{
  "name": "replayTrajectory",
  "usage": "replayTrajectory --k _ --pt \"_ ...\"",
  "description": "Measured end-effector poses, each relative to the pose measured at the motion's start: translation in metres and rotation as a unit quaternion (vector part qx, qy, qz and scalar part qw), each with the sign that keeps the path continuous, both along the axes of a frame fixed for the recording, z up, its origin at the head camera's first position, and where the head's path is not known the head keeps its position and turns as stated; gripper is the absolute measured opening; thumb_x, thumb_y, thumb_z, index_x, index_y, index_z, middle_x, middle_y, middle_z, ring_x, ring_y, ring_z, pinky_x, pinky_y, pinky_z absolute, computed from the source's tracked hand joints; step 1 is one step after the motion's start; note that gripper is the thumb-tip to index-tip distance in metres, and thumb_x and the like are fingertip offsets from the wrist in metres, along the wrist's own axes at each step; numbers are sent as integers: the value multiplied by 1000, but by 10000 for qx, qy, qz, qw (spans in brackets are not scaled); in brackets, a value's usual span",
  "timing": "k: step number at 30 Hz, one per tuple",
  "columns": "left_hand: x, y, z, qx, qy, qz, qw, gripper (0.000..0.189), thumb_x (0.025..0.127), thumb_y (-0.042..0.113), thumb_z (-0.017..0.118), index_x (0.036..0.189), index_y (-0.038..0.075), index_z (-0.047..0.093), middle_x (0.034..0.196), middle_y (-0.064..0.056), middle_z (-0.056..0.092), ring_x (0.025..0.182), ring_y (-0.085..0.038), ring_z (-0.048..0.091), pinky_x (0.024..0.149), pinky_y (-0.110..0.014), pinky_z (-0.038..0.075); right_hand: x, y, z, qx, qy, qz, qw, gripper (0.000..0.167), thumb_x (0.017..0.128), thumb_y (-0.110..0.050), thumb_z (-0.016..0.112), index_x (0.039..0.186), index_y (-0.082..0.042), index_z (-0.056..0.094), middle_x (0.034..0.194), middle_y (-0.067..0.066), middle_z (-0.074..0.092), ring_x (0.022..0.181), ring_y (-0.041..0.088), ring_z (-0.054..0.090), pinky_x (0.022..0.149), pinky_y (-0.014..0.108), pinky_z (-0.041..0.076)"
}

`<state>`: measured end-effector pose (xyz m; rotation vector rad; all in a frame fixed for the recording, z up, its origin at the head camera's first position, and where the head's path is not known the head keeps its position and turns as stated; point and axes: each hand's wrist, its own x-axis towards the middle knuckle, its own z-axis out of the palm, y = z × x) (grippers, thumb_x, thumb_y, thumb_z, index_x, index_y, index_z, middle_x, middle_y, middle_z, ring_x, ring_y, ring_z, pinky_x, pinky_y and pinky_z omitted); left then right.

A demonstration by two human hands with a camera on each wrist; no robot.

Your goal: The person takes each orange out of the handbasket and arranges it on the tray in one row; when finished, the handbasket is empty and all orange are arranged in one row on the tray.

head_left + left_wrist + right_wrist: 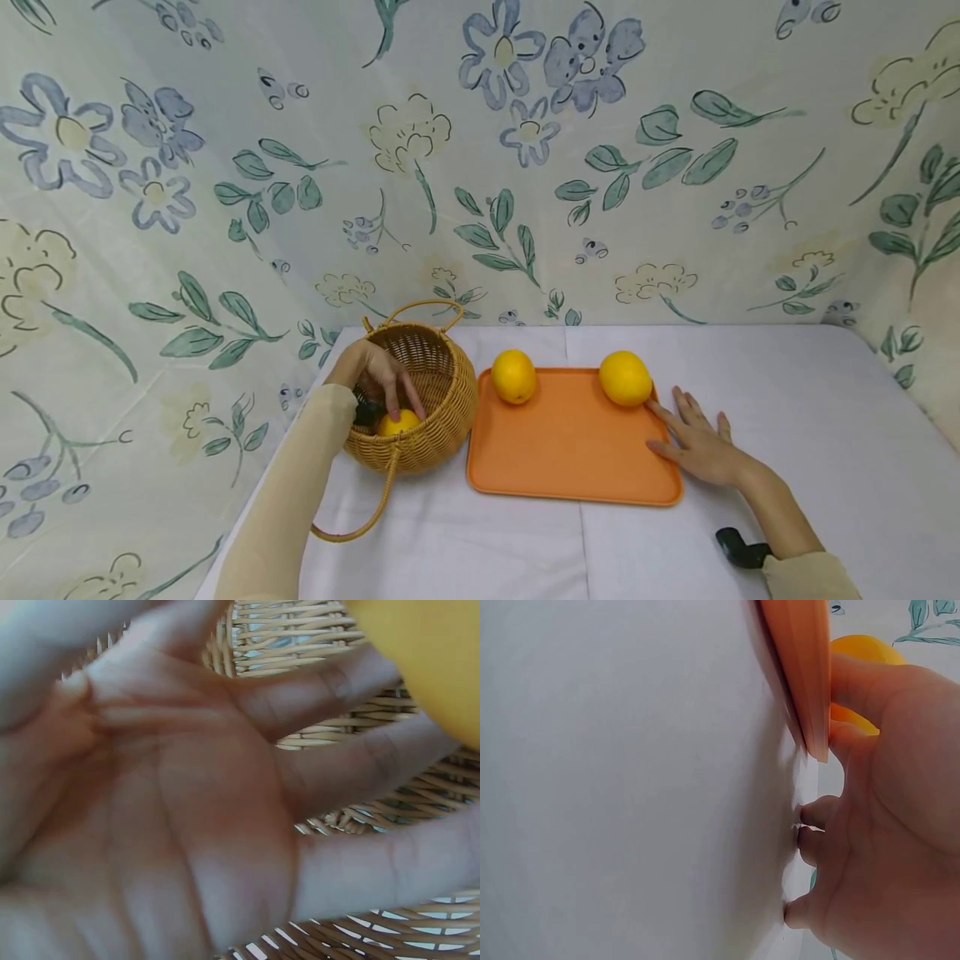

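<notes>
My left hand reaches down into a round wicker basket. Its straight, spread fingers touch an orange low inside the near wall; in the left wrist view the orange lies over the fingertips, with the palm bare. At the right edge of an orange tray, my right hand rests with fingers spread, thumb and forefinger at the rim. The other fingertips touch the white cloth in the right wrist view. By the forefinger, an orange sits in the tray's far right corner.
Another orange lies in the tray's far left corner. The basket's near handle droops onto the white tablecloth, and its far handle stands up. A floral curtain hangs behind the table.
</notes>
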<state>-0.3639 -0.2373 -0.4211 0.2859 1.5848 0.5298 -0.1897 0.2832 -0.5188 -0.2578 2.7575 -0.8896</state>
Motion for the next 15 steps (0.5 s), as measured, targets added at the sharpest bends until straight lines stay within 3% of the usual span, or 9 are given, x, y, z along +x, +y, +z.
replayTrajectory --k 7,11,15 --pt "1 -3 1 82 155 318 9993 45 94 -6 67 136 10 69 139 -3 67 107 -11 58 88 -22 55 -1 0 -1 23 6 -11 10000 82 99 -48 63 159 -1 31 166 38 -6 152 59 -11 110 78 -25" --pt "0 -1 5 112 336 424 9985 45 94 -5 68 136 11 69 135 -6 68 100 -14 61 80 -24 56 -1 0 -1 34 0 -16 10000 82 99 -48 63 159 -1 31 166 38 -6 152 59 -11 110 78 -25" --pt "0 2 12 205 517 607 9966 45 93 -4 70 135 10 70 137 -9 67 109 -22 66 85 -38 63 -1 1 -1 32 9 -21 10000 82 99 -48 63 159 -2 32 166 38 -6 152 59 -11 110 78 -25"
